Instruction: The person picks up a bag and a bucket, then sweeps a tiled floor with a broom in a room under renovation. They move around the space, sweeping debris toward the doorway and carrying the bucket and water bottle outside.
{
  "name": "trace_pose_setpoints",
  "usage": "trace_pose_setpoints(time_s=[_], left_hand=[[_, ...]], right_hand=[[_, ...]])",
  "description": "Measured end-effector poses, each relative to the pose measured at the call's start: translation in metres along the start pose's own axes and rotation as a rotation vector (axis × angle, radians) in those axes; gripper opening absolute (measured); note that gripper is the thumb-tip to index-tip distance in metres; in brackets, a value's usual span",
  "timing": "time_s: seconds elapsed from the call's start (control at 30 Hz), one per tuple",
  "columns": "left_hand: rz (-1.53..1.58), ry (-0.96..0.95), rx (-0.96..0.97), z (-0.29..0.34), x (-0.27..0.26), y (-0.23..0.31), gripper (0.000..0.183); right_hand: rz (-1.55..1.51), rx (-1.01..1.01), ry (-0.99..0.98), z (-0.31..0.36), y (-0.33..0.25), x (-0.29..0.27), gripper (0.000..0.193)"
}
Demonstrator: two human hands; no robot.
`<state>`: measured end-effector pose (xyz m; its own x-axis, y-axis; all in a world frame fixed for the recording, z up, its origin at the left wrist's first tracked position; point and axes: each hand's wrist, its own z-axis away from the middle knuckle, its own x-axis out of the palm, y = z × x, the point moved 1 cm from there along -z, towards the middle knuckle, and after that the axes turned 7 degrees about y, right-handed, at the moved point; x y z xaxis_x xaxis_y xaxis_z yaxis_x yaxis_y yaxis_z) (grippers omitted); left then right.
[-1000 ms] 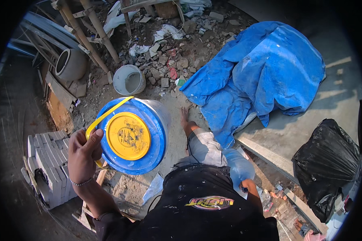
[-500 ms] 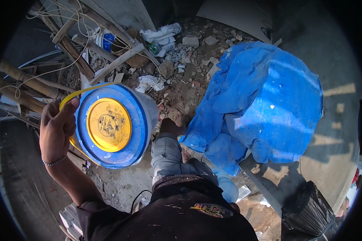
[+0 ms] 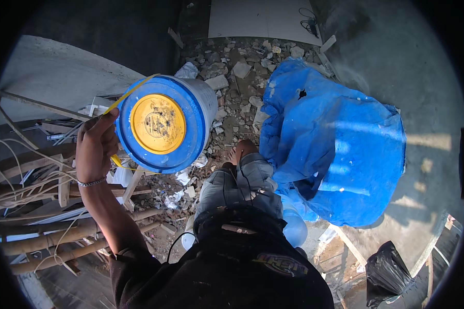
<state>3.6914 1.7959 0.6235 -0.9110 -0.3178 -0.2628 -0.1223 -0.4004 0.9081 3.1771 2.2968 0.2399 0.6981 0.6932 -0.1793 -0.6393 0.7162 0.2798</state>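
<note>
My left hand [image 3: 99, 139] is closed on the yellow strap handle [image 3: 133, 93] of a large pail. The pail's pale wall [image 3: 205, 100] shows beside its blue lid [image 3: 183, 149], which has a round yellow cap [image 3: 158, 124] smudged with dark dirt. It hangs tilted at the left of my legs, its lid facing me. My right hand and forearm do not show. To the right of my legs is a large crumpled blue tarp [image 3: 340, 144] with a small hole, and what lies beneath it is hidden.
Broken stones and rubble [image 3: 237, 69] litter the ground ahead. Wooden and bamboo poles [image 3: 51, 239] with tangled cord lie at left. A translucent blue rounded object [image 3: 295, 226] is by my right leg. A black plastic bag [image 3: 386, 275] lies at lower right. A pale board [image 3: 263, 18] is at the far side.
My left hand and the pail have shifted up and right in view. The poles appear lower at left, the far board further left. My feet and legs have changed position.
</note>
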Motion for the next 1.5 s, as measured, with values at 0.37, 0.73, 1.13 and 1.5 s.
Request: trace_pose_setpoints(time_s=[0.37,0.73,1.13,1.5], left_hand=[[0.129,-0.081,-0.059,-0.249,0.096,0.144,0.039],[0.002,-0.122,-0.280,-0.466,0.192,0.187,0.037],[-0.092,-0.097,-0.300,-0.753,0.269,0.182,0.029],[-0.199,0.159,-0.415,-1.063,0.398,0.227,0.023]], right_hand=[[-0.188,0.036,-0.055,0.065,-0.182,-0.102,0.021],[-0.344,0.086,-0.102,0.106,-0.360,-0.246,0.020],[-0.331,0.166,-0.072,0.176,-0.585,-0.469,0.019],[-0.331,0.066,0.034,0.150,-0.838,-0.823,0.019]])
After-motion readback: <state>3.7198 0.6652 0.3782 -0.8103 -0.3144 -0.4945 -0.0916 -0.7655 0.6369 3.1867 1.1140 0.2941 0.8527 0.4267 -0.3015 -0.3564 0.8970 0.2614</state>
